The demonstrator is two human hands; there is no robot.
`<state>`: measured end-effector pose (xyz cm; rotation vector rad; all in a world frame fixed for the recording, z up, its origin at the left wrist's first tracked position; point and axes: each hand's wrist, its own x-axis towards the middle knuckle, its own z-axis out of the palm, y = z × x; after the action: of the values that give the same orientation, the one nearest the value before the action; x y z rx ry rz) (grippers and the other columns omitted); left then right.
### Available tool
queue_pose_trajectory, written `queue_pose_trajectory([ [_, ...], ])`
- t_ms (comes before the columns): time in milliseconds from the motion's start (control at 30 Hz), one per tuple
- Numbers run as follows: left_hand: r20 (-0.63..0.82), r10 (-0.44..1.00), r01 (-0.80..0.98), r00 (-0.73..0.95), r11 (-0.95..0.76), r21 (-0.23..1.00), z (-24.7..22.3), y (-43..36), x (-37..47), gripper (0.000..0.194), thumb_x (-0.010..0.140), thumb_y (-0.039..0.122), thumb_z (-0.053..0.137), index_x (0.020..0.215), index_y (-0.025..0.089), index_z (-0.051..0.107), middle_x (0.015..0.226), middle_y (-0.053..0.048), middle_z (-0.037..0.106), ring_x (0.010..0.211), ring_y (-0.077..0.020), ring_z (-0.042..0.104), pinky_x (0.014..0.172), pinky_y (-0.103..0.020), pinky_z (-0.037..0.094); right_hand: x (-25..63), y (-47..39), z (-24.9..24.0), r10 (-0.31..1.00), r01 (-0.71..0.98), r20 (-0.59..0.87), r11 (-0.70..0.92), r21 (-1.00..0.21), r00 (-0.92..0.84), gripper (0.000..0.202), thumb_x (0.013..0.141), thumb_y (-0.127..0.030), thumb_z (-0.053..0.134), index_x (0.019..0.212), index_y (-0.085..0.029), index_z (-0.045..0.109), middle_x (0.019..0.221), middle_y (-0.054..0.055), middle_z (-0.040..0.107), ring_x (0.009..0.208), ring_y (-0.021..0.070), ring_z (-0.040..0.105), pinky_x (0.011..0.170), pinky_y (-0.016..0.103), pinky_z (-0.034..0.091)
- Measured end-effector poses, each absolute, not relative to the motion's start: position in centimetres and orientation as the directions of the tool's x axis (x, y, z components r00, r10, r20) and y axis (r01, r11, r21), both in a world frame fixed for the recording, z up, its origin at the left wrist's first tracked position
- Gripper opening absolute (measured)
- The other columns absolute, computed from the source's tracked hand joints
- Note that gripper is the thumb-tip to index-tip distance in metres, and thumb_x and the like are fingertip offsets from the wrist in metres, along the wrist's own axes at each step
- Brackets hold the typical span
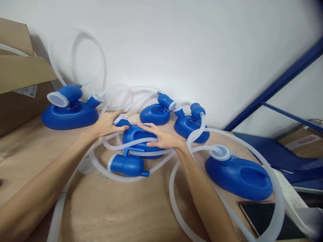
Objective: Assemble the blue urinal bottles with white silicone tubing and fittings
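A blue plastic bottle (pixel 131 132) with a handle stands mid-table between my hands, translucent hose looped across it. My left hand (pixel 111 125) is closed round its neck, near the white collar (pixel 121 117). My right hand (pixel 160 136) rests on the bottle's right part, thumb and fingers apart, with the hose passing under it. In front of the bottle hangs or lies a blue cup-shaped part (pixel 127 164) with a white rim on the left and a narrow spout on the right.
Similar blue bottles stand at the left (pixel 70 117), back (pixel 155 115), right of centre (pixel 185 127) and far right (pixel 239 174). A cardboard box (pixel 22 74) is at the left, a phone (pixel 262 215) at the front right. Hose (pixel 176 201) loops across the table (pixel 113 211).
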<state>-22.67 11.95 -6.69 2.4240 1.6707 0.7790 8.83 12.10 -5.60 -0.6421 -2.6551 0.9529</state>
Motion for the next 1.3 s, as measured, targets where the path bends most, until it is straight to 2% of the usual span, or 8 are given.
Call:
queue_pose_trajectory([
  [167,0.303,0.897,0.808,0.321,-0.427,0.407,-6.2,12.3,-22.7,0.076,0.083,0.075,0.063,0.135,0.02,0.065,0.125,-0.012,0.077,0.109,-0.0347,0.071,0.096,-0.041,0.052,8.8,12.1,-5.2,0.463,0.32,0.065,0.7,-0.639,-0.884,0.082,0.099,-0.037,0.071,0.17,-0.031,0.029,0.175,0.01,0.03,0.164,0.0289,0.025,0.133,0.055,0.02],
  [367,0.238,0.895,0.799,0.378,-0.445,0.404,-5.3,12.6,-22.7,0.068,0.082,0.07,0.062,0.128,0.02,0.066,0.127,-0.012,0.075,0.11,-0.0343,0.07,0.097,-0.042,0.052,9.0,12.1,-5.1,0.447,0.322,0.042,0.704,-0.633,-0.894,0.08,0.101,-0.042,0.069,0.17,-0.028,0.032,0.178,0.012,0.026,0.165,0.0322,0.02,0.133,0.059,0.017],
  [533,0.227,0.895,0.814,0.383,-0.443,0.375,-5.3,12.4,-22.5,0.069,0.081,0.071,0.06,0.127,0.019,0.066,0.125,-0.011,0.075,0.107,-0.0343,0.071,0.094,-0.042,0.053,9.0,12.8,-6.2,0.437,0.273,0.103,0.711,-0.648,-0.894,0.096,0.097,-0.038,0.073,0.173,-0.032,0.015,0.18,0.009,0.024,0.166,0.0317,0.017,0.134,0.059,0.011],
  [667,0.303,0.881,0.829,0.363,-0.454,0.328,-6.2,12.2,-22.5,0.072,0.084,0.073,0.058,0.129,0.017,0.066,0.126,-0.014,0.076,0.109,-0.0364,0.072,0.095,-0.043,0.054,8.9,12.7,-6.3,0.426,0.243,0.135,0.717,-0.653,-0.895,0.096,0.096,-0.037,0.074,0.173,-0.028,0.017,0.175,0.012,0.03,0.163,0.0296,0.027,0.133,0.053,0.02],
  [833,0.457,0.784,0.803,0.42,-0.556,0.217,-6.6,11.9,-22.5,0.075,0.09,0.069,0.062,0.148,0.021,0.061,0.132,-0.014,0.074,0.119,-0.0369,0.07,0.101,-0.046,0.054,8.9,12.4,-5.9,0.486,0.343,0.056,0.689,-0.638,-0.872,0.095,0.093,-0.038,0.077,0.172,-0.029,0.024,0.169,0.013,0.034,0.16,0.0319,0.032,0.133,0.053,0.023],
  [1000,0.454,0.619,0.678,0.641,-0.734,0.043,-5.9,11.7,-21.7,0.05,0.1,0.058,0.056,0.128,0.023,0.078,0.12,-0.012,0.078,0.112,-0.0323,0.071,0.099,-0.044,0.055,9.0,12.6,-6.3,0.471,0.312,0.085,0.697,-0.646,-0.878,0.092,0.093,-0.035,0.078,0.171,-0.033,0.028,0.171,0.011,0.03,0.162,0.0319,0.028,0.132,0.054,0.024],
  [1133,0.517,0.617,0.714,0.593,-0.7,0.017,-6.3,11.8,-21.4,0.049,0.105,0.058,0.05,0.121,0.023,0.082,0.109,-0.01,0.08,0.105,-0.0298,0.073,0.089,-0.038,0.057,8.9,12.7,-6.5,0.45,0.288,0.1,0.71,-0.642,-0.888,0.093,0.092,-0.033,0.078,0.17,-0.033,0.028,0.175,0.01,0.028,0.162,0.0321,0.027,0.132,0.055,0.023],
  [1300,0.599,0.543,0.698,0.588,-0.715,-0.037,-7.4,12.1,-21.5,0.042,0.11,0.049,0.047,0.128,0.023,0.076,0.114,-0.01,0.077,0.106,-0.0275,0.072,0.087,-0.035,0.055,8.9,12.7,-6.5,0.461,0.296,0.101,0.706,-0.643,-0.881,0.092,0.091,-0.035,0.079,0.17,-0.031,0.03,0.173,0.011,0.03,0.161,0.0314,0.029,0.131,0.054,0.026],
])
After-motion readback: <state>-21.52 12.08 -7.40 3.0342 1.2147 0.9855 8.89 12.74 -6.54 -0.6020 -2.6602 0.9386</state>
